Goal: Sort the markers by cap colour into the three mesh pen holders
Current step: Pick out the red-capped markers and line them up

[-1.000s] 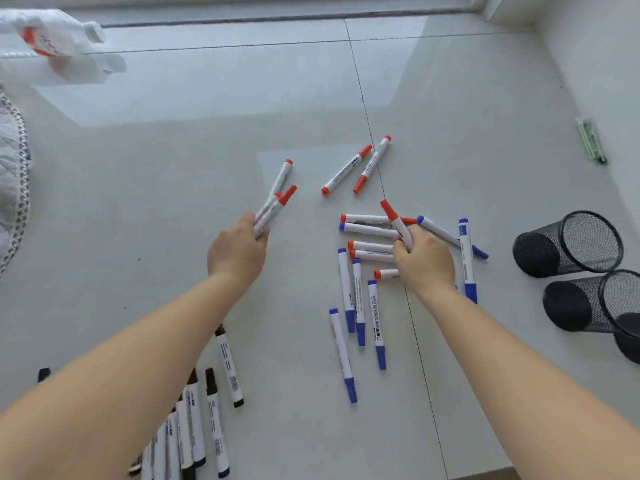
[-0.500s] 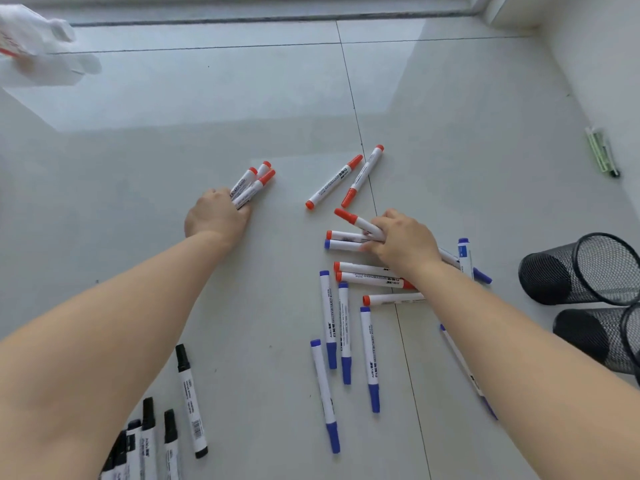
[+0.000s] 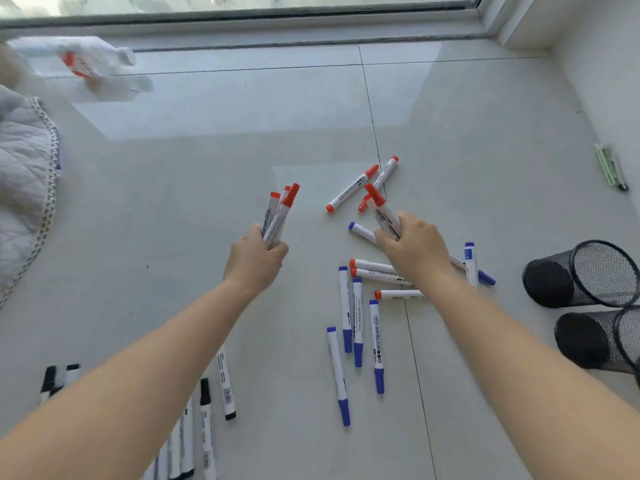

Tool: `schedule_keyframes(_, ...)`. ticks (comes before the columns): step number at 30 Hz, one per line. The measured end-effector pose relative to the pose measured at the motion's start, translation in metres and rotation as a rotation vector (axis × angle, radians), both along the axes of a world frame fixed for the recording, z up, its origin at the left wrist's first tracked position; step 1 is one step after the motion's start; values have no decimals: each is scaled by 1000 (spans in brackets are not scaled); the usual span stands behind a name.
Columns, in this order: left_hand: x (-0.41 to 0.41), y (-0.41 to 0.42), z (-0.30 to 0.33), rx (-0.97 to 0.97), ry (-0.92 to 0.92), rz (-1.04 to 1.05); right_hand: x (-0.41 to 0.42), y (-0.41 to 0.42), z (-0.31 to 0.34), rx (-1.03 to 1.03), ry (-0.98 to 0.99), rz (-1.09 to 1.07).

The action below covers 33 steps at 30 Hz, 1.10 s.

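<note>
Head view, tiled floor (image 3: 173,209). Nearest: black-capped markers (image 3: 207,420) lie in a loose row at lower left, partly hidden by the left forearm. Right of them, four blue-capped markers (image 3: 356,327) lie roughly parallel, pointing away from the person. At the right edge, two black mesh pen holders (image 3: 581,275) lie on their sides, one just behind the other; a third cannot be made out.

Mid-field: left hand (image 3: 254,259) has its grip clenched round a bundle of red-capped markers (image 3: 278,213), caps pointing up and away, lifted off the floor. Right hand (image 3: 414,247) grips a single red marker (image 3: 382,211), cap tilted up-left. Beneath and beside that hand lie three more red-capped markers (image 3: 374,270) and further blue ones, some crossing each other.

Farther: two red-capped markers (image 3: 351,188) lie side by side, untouched. A green pen-like item (image 3: 609,168) lies near the right wall. A quilted cloth (image 3: 24,188) sits at far left, white bottles (image 3: 90,60) beyond it by the window sill.
</note>
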<state>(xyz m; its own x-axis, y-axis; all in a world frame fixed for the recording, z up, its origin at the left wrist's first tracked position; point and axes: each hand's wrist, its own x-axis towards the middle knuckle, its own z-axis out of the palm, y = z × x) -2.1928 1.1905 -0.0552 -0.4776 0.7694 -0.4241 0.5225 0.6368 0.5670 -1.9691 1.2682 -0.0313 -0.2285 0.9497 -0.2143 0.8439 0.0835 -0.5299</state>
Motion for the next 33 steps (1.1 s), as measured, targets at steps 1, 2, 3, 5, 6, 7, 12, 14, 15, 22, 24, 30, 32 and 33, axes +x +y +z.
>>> schedule_keyframes(1,7,-15,5,27,-75,30,-3,-14,7,-31,82,-55)
schedule_keyframes(2,13,-30,10,52,-137,54,-7,-30,12,-79,170,-106)
schedule_keyframes(3,20,-46,13,65,-194,73,-10,-48,17,-146,268,-157)
schedule_keyframes(5,35,-78,18,69,-311,100,-19,-87,21,-299,458,-251)
schedule_keyframes(6,41,-95,19,62,-360,112,-24,-108,20,-358,512,-277)
schedule_keyframes(7,47,-110,20,48,-396,119,-29,-128,18,-398,526,-280)
schedule_keyframes(12,60,-177,14,-58,-432,121,-49,-213,-5,-531,429,-227)
schedule_keyframes(14,62,-199,9,-116,-418,92,-50,-235,-14,-565,378,-242)
schedule_keyframes(15,63,-208,6,-139,-414,82,-49,-244,-18,-575,347,-242)
schedule_keyframes(22,72,-244,-7,-318,-305,14,-36,-275,-34,-557,134,-190)
schedule_keyframes(24,78,-249,-9,-352,-268,-25,-32,-280,-35,-560,140,-196)
schedule_keyframes(30,91,-251,-10,-279,-196,-30,-24,-286,-39,-458,80,-158)
schedule_keyframes(32,92,-249,-10,-271,-199,-23,-23,-288,-40,-416,69,-154)
schedule_keyframes(33,93,-248,-10,-266,-197,-17,-23,-289,-40,-398,66,-151)
